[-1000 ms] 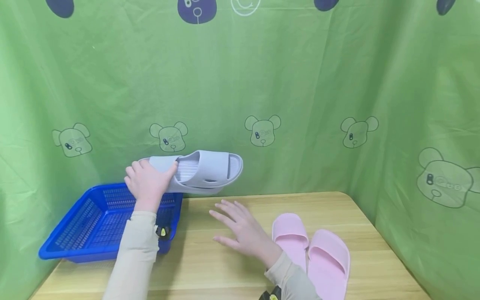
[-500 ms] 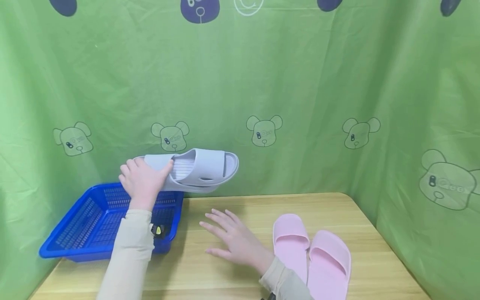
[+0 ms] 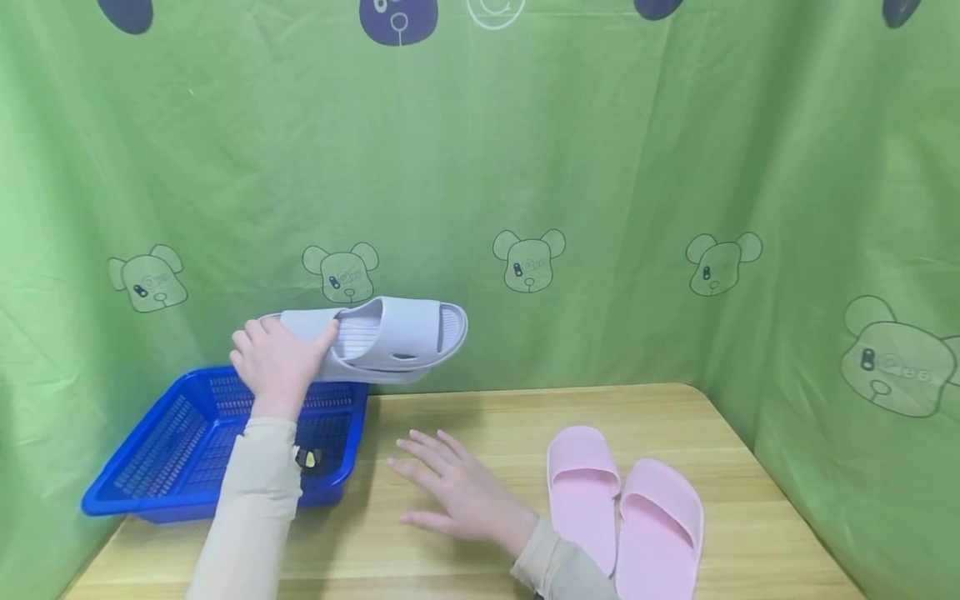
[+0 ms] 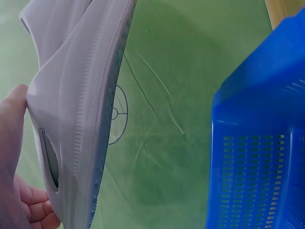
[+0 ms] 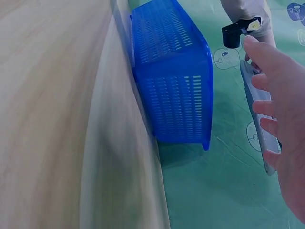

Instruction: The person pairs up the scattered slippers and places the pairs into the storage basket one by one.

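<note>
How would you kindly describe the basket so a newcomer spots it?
Find the wooden table. At its left end sits the basket. Its bright blue, slotted walls set it apart from the grey footwear in the left hand and the pink slippers.

Basket (image 3: 157, 450) left on the table (image 3: 750, 517) — slippers (image 3: 645, 533) right, curtain (image 3: 585, 150) behind.

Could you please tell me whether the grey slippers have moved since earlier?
Yes; the grey slippers have shifted slightly left against the blue basket in the head view.
</note>
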### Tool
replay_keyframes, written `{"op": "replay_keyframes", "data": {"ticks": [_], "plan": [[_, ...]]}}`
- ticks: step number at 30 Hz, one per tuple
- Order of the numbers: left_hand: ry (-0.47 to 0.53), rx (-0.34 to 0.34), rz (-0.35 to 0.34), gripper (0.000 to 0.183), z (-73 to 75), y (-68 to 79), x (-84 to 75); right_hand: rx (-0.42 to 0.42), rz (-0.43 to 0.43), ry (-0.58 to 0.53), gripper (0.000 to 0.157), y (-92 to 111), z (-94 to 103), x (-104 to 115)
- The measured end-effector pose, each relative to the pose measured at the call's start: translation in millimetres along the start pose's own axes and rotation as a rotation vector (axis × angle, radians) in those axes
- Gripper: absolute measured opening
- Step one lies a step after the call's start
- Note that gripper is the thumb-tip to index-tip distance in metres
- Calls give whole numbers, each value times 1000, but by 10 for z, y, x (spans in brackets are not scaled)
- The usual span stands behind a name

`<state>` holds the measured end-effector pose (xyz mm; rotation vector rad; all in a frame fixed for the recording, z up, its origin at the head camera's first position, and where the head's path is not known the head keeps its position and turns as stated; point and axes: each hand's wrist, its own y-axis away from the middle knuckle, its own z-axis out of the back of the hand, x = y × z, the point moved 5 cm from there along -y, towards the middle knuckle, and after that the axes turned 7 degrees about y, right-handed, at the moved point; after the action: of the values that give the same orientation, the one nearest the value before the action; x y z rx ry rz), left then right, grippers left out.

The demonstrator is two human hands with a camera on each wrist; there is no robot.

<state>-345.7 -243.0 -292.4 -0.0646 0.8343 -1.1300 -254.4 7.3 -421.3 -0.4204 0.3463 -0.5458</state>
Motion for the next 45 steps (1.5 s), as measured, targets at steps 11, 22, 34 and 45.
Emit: {"op": "replay_keyframes", "data": {"ticks": [11, 22, 34, 45], "plan": [[-5, 3, 14, 106, 42, -63, 140, 27, 46, 81, 71, -42, -51, 165], [-30, -15, 10, 106, 79, -87, 267, 118, 52, 64, 73, -105, -154, 243], [-76, -27, -14, 109, 111, -156, 358, 134, 46, 30, 73, -221, -235, 303], [-94, -12, 1, 108, 141, -181, 456, 154, 46, 1, 75, -314, -274, 385]]}}
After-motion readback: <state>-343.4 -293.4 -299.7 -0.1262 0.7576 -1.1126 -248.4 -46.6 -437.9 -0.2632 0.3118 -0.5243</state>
